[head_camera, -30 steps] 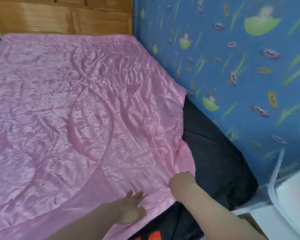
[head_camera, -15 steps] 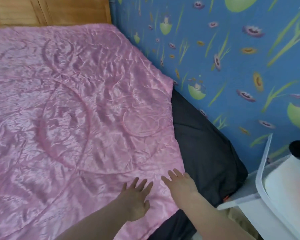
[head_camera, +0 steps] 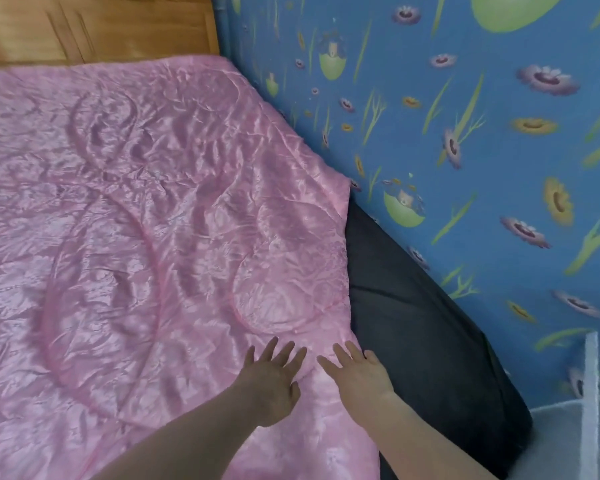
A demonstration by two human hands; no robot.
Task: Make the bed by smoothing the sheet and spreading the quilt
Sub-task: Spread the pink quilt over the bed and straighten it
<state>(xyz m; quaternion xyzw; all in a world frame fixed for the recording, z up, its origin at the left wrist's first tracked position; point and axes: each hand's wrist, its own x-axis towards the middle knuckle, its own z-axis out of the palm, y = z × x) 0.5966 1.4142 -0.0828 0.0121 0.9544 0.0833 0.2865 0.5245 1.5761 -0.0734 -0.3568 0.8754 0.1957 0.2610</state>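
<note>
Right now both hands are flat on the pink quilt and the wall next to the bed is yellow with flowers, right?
Almost. The wall is blue with flowers, not yellow, as the head view shows. The rest holds: the left hand and right hand lie flat, fingers spread, on the pink quilt.

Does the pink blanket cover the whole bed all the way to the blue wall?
No, the pink quilt stops short on the right, leaving a strip of dark sheet bare beside the blue wall.
</note>
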